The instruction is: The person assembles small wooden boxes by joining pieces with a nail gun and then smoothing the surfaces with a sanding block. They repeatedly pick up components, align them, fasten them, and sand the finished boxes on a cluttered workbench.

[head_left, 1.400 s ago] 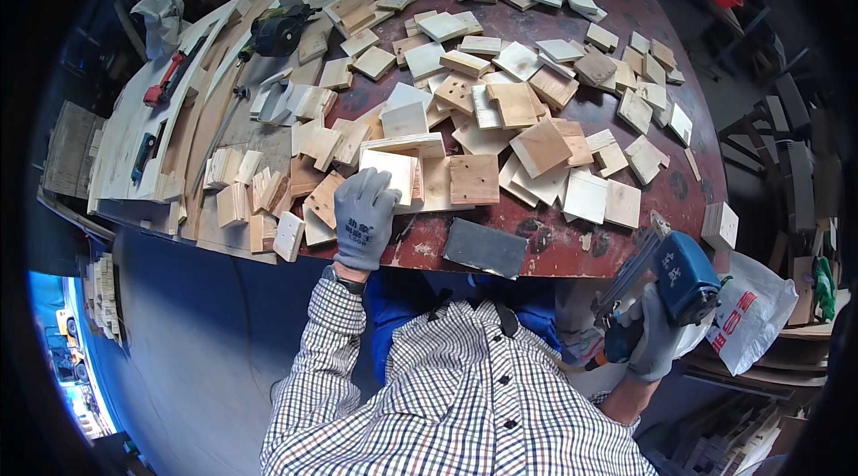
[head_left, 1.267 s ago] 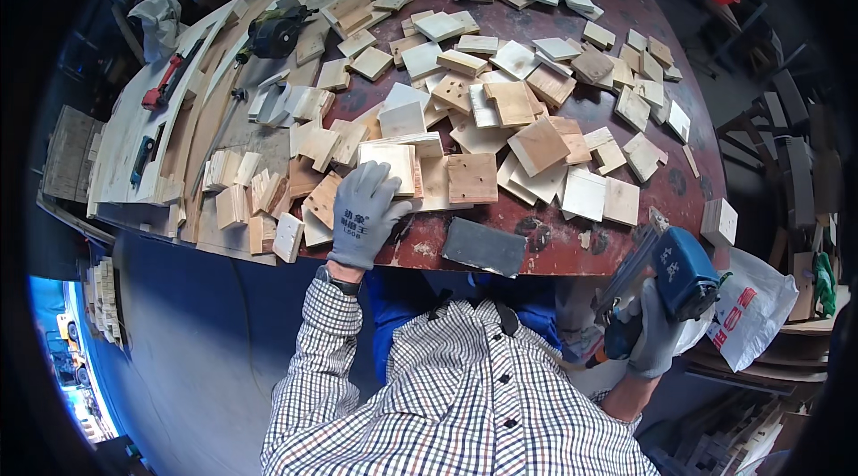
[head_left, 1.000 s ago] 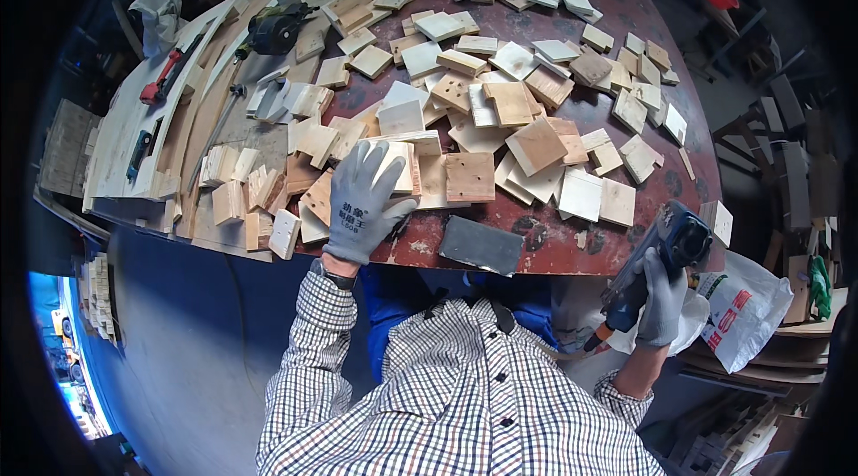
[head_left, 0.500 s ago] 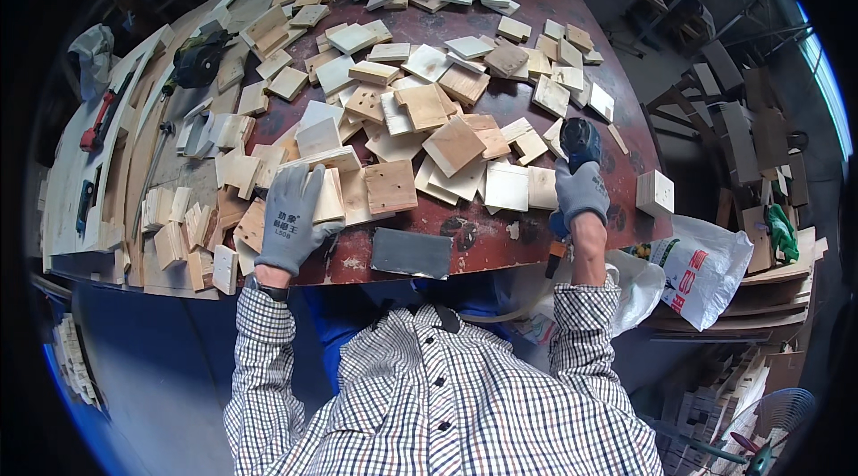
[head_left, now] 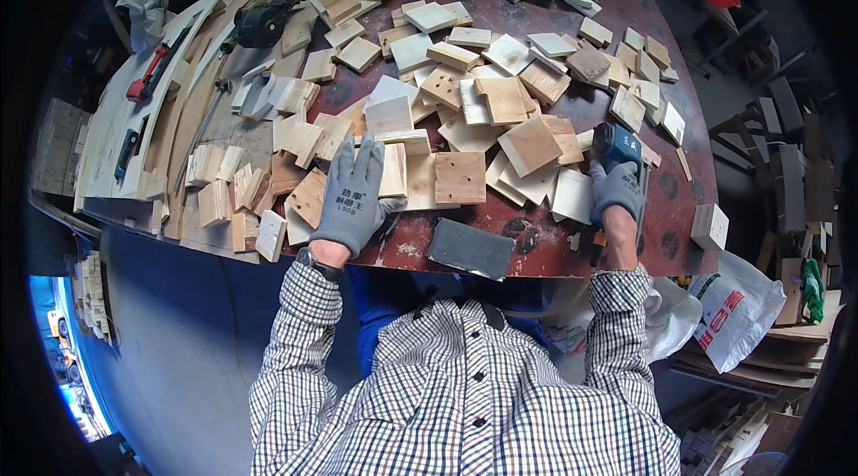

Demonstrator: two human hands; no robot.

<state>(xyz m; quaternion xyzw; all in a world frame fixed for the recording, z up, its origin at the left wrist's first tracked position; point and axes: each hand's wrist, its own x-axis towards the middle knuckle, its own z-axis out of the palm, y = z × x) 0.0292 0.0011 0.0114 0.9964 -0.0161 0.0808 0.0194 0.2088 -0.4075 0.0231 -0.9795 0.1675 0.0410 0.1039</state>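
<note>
My left hand (head_left: 351, 199), in a grey glove, lies with its fingers stretched out flat over wooden pieces at the near left of the heap. Its thumb points right, below a pale wood block (head_left: 393, 174). My right hand (head_left: 617, 193), gloved as well, is wrapped round the handle of a blue and black nail gun (head_left: 615, 145) at the heap's right edge. An orange fitting (head_left: 600, 239) shows under that hand. Between the hands lie a square brown block with dark holes (head_left: 460, 177) and a dark grey flat rectangular piece (head_left: 471, 248) near the table's front edge.
Many wooden blocks (head_left: 530, 145) cover the dark red table (head_left: 679, 145). Long boards (head_left: 192, 109) on the left carry a red tool (head_left: 147, 74) and a black tool (head_left: 264, 20). One block stack (head_left: 710, 227) stands at the right corner, above white sacks (head_left: 737, 306).
The whole view has shifted, so the table appears further right. Against the blocks, my right hand and the nail gun have moved left, closer to the heap. My left hand stays by the same blocks.
</note>
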